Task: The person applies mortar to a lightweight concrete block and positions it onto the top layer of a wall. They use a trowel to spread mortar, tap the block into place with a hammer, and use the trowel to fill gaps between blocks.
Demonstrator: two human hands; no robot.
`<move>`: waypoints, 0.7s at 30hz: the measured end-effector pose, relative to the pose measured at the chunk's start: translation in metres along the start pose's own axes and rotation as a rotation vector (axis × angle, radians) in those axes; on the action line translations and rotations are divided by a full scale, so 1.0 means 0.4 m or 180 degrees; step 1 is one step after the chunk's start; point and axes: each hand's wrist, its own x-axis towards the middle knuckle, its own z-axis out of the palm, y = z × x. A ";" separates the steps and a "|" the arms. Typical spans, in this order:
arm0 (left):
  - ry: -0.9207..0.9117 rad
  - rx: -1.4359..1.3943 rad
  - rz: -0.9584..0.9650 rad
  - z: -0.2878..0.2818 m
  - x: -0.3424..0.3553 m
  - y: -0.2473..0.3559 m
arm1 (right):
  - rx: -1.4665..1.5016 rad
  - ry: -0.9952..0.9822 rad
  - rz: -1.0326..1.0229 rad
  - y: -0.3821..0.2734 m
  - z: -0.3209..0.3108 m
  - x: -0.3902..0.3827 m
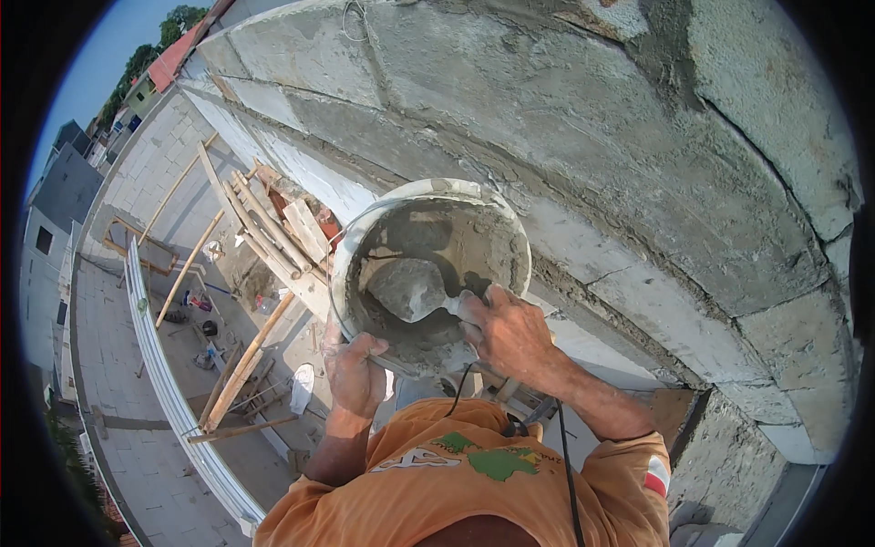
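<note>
A round, mortar-smeared bucket (518, 223) is in front of me at the middle of the view, beside the block wall. My left hand (354, 372) grips its near left rim, thumb over the edge. My right hand (504, 333) is closed around the handle of a trowel (406, 288), reaching over the near right rim. The trowel's grey blade lies inside the bucket, by the wet mortar (401, 330) at the bottom. Most of the trowel's handle is hidden by my fingers.
A wall of large grey blocks (565, 118) with mortar joints runs along the far and right side. To the left and lower down are bamboo poles (241, 369), planks (306, 228), a long white metal profile (169, 365) and scattered items on a floor. Dark cords hang across my orange shirt.
</note>
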 end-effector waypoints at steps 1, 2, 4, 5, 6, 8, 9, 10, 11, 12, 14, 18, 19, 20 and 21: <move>0.0018 0.0068 -0.0069 -0.037 0.019 -0.008 | 0.0234 0.0008 0.0146 0.007 -0.017 -0.009; -0.0055 0.0004 -0.0092 -0.067 0.031 -0.017 | 0.0484 0.0010 0.0283 0.012 -0.031 -0.024; 0.0064 -0.0103 -0.0251 -0.089 0.053 -0.036 | 0.0680 0.0161 0.0462 0.031 -0.070 -0.062; 0.0099 -0.0141 -0.0251 -0.072 0.050 -0.032 | 0.0905 0.0340 0.0455 0.043 -0.084 -0.082; 0.0049 -0.0204 -0.0261 -0.059 0.051 -0.032 | 0.1132 0.0530 0.0463 0.052 -0.107 -0.095; 0.0058 -0.0147 -0.0291 -0.050 0.048 -0.032 | 0.1097 0.0523 0.0695 0.030 -0.211 -0.120; -0.0028 -0.0204 -0.0395 -0.066 0.058 -0.042 | 0.1027 0.0631 0.0841 0.021 -0.257 -0.125; -0.0054 -0.0243 -0.0392 -0.062 0.057 -0.045 | 0.0957 0.0738 0.0981 0.016 -0.299 -0.129; -0.0132 -0.0361 -0.0637 -0.045 0.052 -0.035 | 0.0908 0.0757 0.0993 0.012 -0.340 -0.134; -0.0205 -0.0459 -0.0871 -0.033 0.050 -0.030 | 0.0708 0.0968 0.0931 0.012 -0.378 -0.138; -0.0229 -0.0467 -0.0803 -0.031 0.042 -0.037 | 0.0505 0.1179 0.0834 0.018 -0.448 -0.137; -0.0270 -0.0522 -0.0879 0.007 0.035 -0.045 | 0.1417 0.1062 0.1625 0.041 -0.580 -0.095; -0.0304 -0.0539 -0.0900 0.009 0.039 -0.050 | 0.1947 0.1021 0.1763 0.045 -0.602 -0.088; -0.0385 -0.0531 -0.0935 0.003 0.045 -0.053 | 0.1920 0.1026 0.1770 0.046 -0.612 -0.085; -0.0470 -0.0523 -0.0973 0.001 0.049 -0.059 | 0.1996 0.1054 0.1963 0.046 -0.621 -0.084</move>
